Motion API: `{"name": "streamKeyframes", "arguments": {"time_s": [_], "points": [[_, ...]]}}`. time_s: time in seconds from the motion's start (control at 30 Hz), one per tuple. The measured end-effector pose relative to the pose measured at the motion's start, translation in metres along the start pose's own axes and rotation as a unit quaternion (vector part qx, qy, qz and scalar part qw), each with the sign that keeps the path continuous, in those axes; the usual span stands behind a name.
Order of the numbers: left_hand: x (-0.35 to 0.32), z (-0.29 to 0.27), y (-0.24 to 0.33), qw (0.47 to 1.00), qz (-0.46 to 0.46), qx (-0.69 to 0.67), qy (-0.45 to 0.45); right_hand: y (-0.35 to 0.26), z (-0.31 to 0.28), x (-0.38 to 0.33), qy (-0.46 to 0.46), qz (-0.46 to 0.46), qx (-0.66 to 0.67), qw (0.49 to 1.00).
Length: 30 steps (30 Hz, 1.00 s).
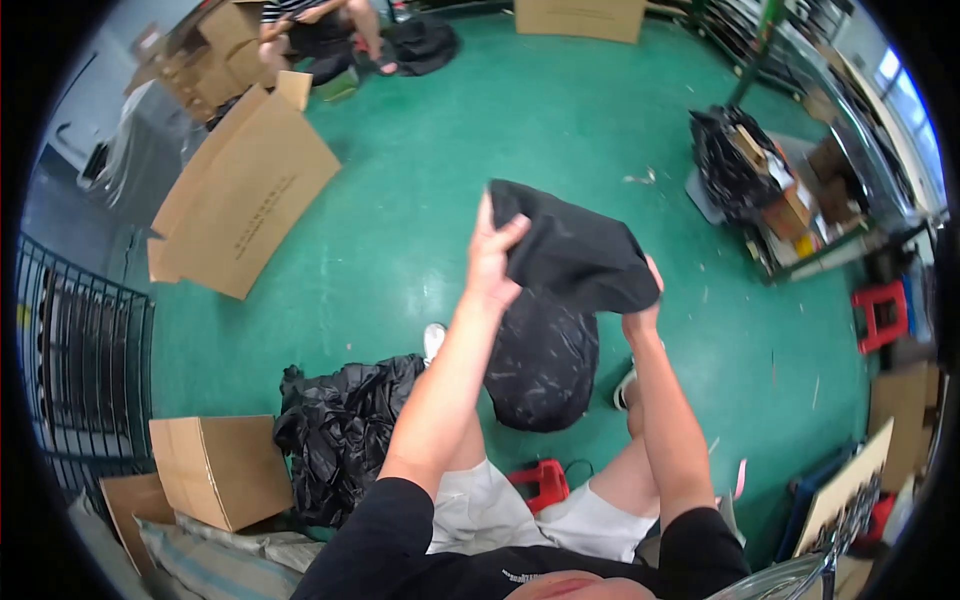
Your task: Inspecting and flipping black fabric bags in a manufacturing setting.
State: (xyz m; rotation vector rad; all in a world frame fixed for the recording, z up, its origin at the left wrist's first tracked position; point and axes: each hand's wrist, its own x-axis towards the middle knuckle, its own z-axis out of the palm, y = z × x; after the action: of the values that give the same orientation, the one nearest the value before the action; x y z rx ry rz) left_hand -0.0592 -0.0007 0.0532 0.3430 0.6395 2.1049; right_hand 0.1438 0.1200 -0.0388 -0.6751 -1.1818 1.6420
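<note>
Left hand [492, 262]: raised at mid-frame; fingers closed over the upper left edge of the black cloth [572, 255], thumb laid across its front.
Right hand [645, 305]: mostly hidden behind the cloth's lower right corner; that corner is gripped, but the spread of the fingers cannot be told.
Black cloth: held up between both hands at the centre of the frame, above the floor; folded or bunched, its full shape hidden.
Black bag [543, 362]: a dark speckled bundle hanging just below the cloth, between the forearms; whether it is joined to the cloth cannot be made out.
Black heap [340, 425]: crumpled black plastic or fabric on the green floor [480, 130], lower left; contents not visible.
Small box [220, 468]: brown cardboard, lower left, closed; contents hidden.
Large box [240, 190]: flattened cardboard, upper left, flaps open; nothing seen inside.
Cart [790, 215]: at right, loaded with a black bag and small cardboard boxes.
Red stool [540, 483]: partly hidden between the knees, bottom centre.
Other person [320, 25]: seated at the top edge, cut off by the frame.
</note>
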Motion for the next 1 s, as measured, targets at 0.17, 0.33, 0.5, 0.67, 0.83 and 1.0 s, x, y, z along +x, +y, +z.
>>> {"name": "streamKeyframes", "arguments": {"time_s": [0.17, 0.33, 0.5, 0.67, 0.83, 1.0], "points": [[-0.007, -0.005, 0.016, 0.999, -0.001, -0.03, 0.037, -0.026, 0.009, -0.001, 0.017, -0.063, -0.148, 0.987], [-0.01, -0.002, 0.009, 0.986, -0.012, 0.119, 0.115, -0.028, 0.012, -0.003, 0.015, -0.085, -0.174, 0.981], [-0.004, -0.016, 0.002, 0.963, 0.065, 0.247, 0.09, -0.02, 0.011, -0.001, -0.007, -0.007, -0.047, 0.999], [-0.011, -0.019, -0.005, 0.602, 0.185, 0.734, 0.254, -0.023, 0.019, -0.006, -0.043, 0.013, -0.116, 0.992], [-0.03, 0.004, -0.014, 0.685, 0.188, 0.67, -0.214, -0.019, 0.033, -0.017, -0.106, 0.012, -0.246, 0.963], [-0.042, 0.013, -0.034, 0.583, 0.201, 0.745, -0.256, -0.016, 0.034, -0.014, -0.103, 0.023, -0.235, 0.966]]}}
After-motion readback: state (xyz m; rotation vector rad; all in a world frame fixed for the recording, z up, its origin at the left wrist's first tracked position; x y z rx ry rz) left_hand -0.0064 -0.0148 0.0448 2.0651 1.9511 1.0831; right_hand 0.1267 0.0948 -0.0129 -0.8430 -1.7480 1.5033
